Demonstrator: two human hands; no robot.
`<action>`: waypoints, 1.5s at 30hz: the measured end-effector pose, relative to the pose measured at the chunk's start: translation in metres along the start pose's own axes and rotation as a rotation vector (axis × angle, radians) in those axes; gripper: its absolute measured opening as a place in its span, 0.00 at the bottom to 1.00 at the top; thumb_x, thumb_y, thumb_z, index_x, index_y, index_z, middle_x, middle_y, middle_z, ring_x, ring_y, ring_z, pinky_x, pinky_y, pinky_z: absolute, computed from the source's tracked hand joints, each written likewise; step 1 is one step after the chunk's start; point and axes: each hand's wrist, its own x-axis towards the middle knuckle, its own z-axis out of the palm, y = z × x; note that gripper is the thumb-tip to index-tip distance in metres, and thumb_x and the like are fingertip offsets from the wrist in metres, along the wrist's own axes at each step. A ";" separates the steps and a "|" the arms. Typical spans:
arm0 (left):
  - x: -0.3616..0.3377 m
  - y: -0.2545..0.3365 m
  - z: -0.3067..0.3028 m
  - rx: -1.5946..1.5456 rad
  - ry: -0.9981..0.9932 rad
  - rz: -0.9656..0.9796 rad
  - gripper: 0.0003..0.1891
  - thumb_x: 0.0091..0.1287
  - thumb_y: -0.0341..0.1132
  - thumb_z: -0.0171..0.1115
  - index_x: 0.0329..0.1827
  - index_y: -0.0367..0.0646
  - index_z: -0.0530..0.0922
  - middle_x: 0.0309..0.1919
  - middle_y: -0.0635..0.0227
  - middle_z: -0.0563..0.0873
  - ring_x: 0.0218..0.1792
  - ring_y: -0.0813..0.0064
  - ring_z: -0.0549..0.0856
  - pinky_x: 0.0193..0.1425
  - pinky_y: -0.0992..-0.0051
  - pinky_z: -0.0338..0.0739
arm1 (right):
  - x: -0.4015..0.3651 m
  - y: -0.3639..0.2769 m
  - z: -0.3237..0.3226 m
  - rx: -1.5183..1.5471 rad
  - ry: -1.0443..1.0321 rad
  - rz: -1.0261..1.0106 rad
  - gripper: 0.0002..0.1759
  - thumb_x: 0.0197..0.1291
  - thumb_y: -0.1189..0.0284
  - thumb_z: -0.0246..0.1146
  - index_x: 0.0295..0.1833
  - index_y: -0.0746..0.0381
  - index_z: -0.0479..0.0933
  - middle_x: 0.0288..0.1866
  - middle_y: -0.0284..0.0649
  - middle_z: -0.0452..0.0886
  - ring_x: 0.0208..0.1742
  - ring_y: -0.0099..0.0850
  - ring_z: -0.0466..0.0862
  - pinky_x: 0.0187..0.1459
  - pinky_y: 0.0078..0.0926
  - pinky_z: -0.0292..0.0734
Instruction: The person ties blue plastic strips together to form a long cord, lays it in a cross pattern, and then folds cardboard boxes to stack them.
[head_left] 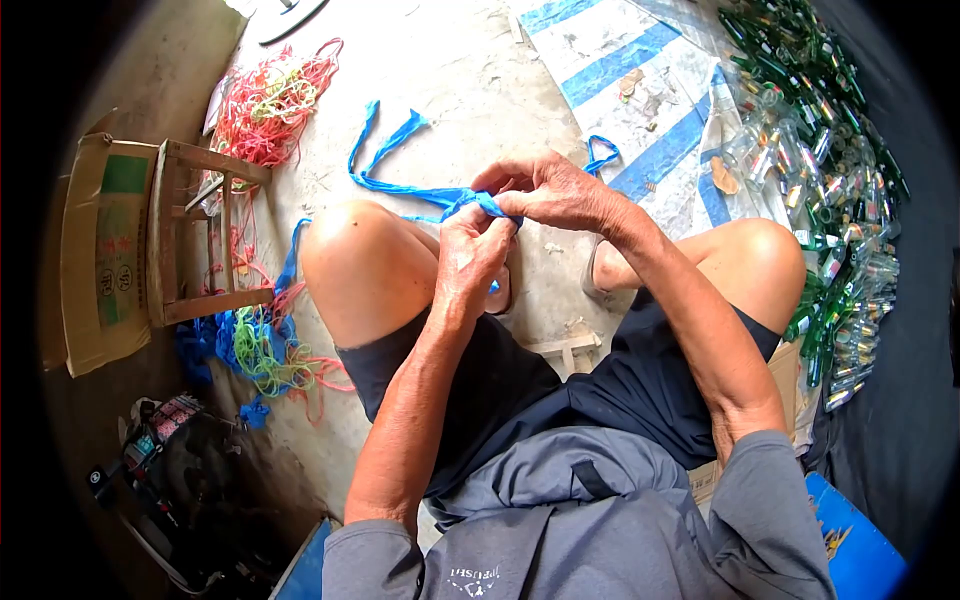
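Between my knees, both hands meet at a blue strip (405,190) of thin, crumpled material. My left hand (474,245) has its fingers closed on the strip from below. My right hand (550,190) comes in from the right, its thumb and fingers pinching the same strip at what looks like a loop or knot. Two loose ends of the strip stretch left and up over the floor. A small blue loop (601,154) shows just behind my right hand. The fingertips partly hide the crossing of the strip.
Tangled red and yellow cord (270,105) lies at the upper left, above a wooden stool frame (220,300) and a cardboard box (110,250). More blue and green strips (260,350) lie below. Many glass bottles (830,200) line the right, beside a blue-striped sheet (625,70).
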 end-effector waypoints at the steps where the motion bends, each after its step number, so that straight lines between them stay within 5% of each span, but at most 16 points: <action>1: 0.000 -0.002 0.000 -0.017 -0.003 -0.007 0.06 0.72 0.35 0.65 0.42 0.42 0.85 0.29 0.77 0.84 0.22 0.92 0.73 0.24 0.85 0.63 | 0.000 0.001 0.000 -0.012 -0.005 0.000 0.20 0.63 0.73 0.63 0.60 0.65 0.82 0.48 0.49 0.89 0.50 0.33 0.88 0.57 0.33 0.84; 16: -0.001 0.003 0.000 0.041 -0.075 -0.064 0.07 0.74 0.35 0.60 0.41 0.43 0.83 0.28 0.76 0.83 0.20 0.90 0.71 0.23 0.84 0.62 | 0.002 -0.004 -0.021 -0.349 -0.081 -0.074 0.21 0.61 0.59 0.69 0.49 0.66 0.86 0.39 0.44 0.89 0.40 0.32 0.87 0.45 0.33 0.83; 22: -0.005 0.012 0.004 0.011 -0.041 -0.092 0.07 0.73 0.35 0.61 0.44 0.43 0.84 0.29 0.76 0.83 0.20 0.91 0.70 0.23 0.85 0.62 | -0.003 -0.007 -0.024 -0.396 -0.103 -0.018 0.17 0.62 0.67 0.66 0.52 0.66 0.85 0.40 0.42 0.89 0.44 0.31 0.86 0.50 0.31 0.81; 45: -0.009 0.019 0.002 -0.233 -0.057 -0.123 0.09 0.76 0.39 0.65 0.46 0.43 0.81 0.29 0.74 0.82 0.18 0.91 0.66 0.21 0.84 0.56 | -0.008 -0.016 -0.038 -0.407 -0.048 -0.018 0.20 0.58 0.59 0.70 0.46 0.65 0.88 0.39 0.42 0.90 0.40 0.30 0.87 0.45 0.29 0.82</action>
